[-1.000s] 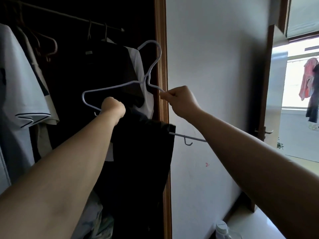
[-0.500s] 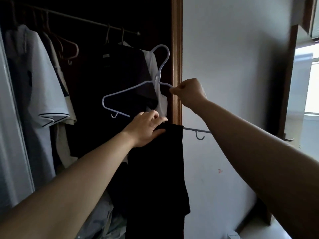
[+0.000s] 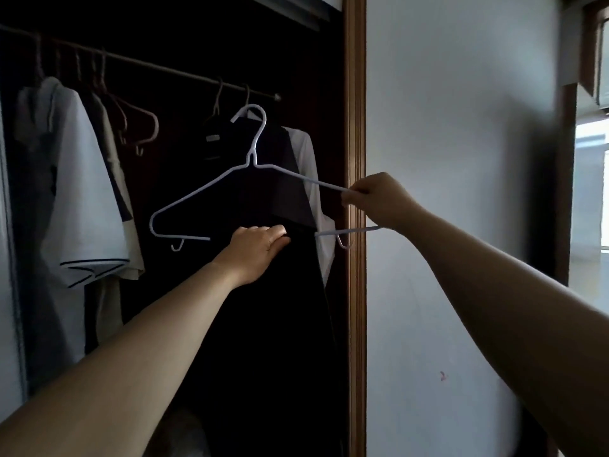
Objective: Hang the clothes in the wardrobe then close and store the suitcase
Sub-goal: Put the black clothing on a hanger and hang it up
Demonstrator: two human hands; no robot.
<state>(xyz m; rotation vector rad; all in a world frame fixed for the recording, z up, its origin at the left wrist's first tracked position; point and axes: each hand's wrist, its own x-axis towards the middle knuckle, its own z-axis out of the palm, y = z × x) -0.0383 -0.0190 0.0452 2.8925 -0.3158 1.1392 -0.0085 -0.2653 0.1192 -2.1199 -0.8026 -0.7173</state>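
Black garment [image 3: 280, 308]: long dark cloth folded over the lower bar of a thin white wire hanger [image 3: 253, 163], hanging straight down inside the open wardrobe, in front of the clothes hung at its right end.
Hanger: held roughly level, its right arm a little lower than its neck. The hook stands upright just under the right end of the metal clothes rail [image 3: 148, 65] and is not over it.
Left hand [image 3: 260, 245]: at the top fold of the black garment, where it crosses the bar. The fingers are close together and bent over the cloth, gripping it.
Right hand [image 3: 379, 199]: fingers curled, pinching the outer end of the hanger's right arm, in front of the brown wooden wardrobe frame [image 3: 356, 127].
Wardrobe: dark inside. On the rail's left part hangs a white short-sleeved shirt with dark sleeve trim [image 3: 82, 209]. Beside it are empty pinkish hangers [image 3: 145, 127].
Behind the hanger: a dark top and a white shirt [image 3: 308, 153] on the rail.
Surroundings: a plain white wall [image 3: 461, 192] to the right of the frame.
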